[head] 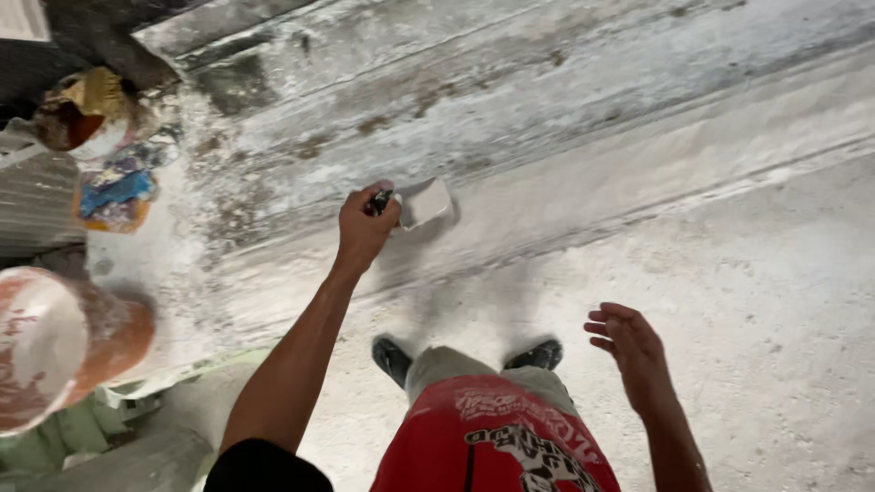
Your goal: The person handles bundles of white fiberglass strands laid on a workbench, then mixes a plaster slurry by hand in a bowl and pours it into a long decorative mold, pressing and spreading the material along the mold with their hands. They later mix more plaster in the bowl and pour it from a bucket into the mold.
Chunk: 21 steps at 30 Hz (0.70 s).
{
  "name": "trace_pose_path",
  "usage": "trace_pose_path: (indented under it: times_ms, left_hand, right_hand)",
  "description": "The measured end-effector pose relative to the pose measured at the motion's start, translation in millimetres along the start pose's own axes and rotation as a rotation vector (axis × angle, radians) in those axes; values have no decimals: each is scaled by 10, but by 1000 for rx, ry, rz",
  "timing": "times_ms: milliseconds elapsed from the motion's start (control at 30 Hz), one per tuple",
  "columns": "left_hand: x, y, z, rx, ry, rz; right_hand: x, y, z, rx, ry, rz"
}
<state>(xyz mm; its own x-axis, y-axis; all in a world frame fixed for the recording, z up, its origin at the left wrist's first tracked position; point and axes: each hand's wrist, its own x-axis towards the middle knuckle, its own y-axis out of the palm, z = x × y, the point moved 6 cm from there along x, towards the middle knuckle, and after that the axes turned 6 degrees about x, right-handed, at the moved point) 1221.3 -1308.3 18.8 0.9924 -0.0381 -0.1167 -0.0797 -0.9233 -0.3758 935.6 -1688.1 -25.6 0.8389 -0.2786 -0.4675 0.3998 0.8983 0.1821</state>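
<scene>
Left hand [363, 228] gripping flat putty knife [425, 202] — chalky, streaked wall [565, 100].

Rough grey concrete floor [756, 301], dusty white all over. Wall [510, 82] ahead is patchy plaster, scraped and stained, with a stepped ledge [638, 191] along its base. Left side: orange bucket [64, 342] caked in white, crumpled coloured rubbish [114, 187], corrugated sheet [32, 205]. Flat daylight, soft shadows.
</scene>
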Motion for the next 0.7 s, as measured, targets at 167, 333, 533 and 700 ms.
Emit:
trace_pose_path:
  times_ms: [167,333,533,700]
  left_hand:
    - [173,1069,-513,-18,-20,42]
    - [409,2230,-1057,36,109,56]
    - [680,3701,-1552,65,199,88]
    - [973,4955,-2022,150,298,72]
  right_hand:
    - [68,-1178,422,-42,-53,-53]
    - [315,-1970,860,-59,-66,-124]
    - [941,-3069,1376,-92,-100,-143]
    - [1565,-4317,1891,-111,-109,-173]
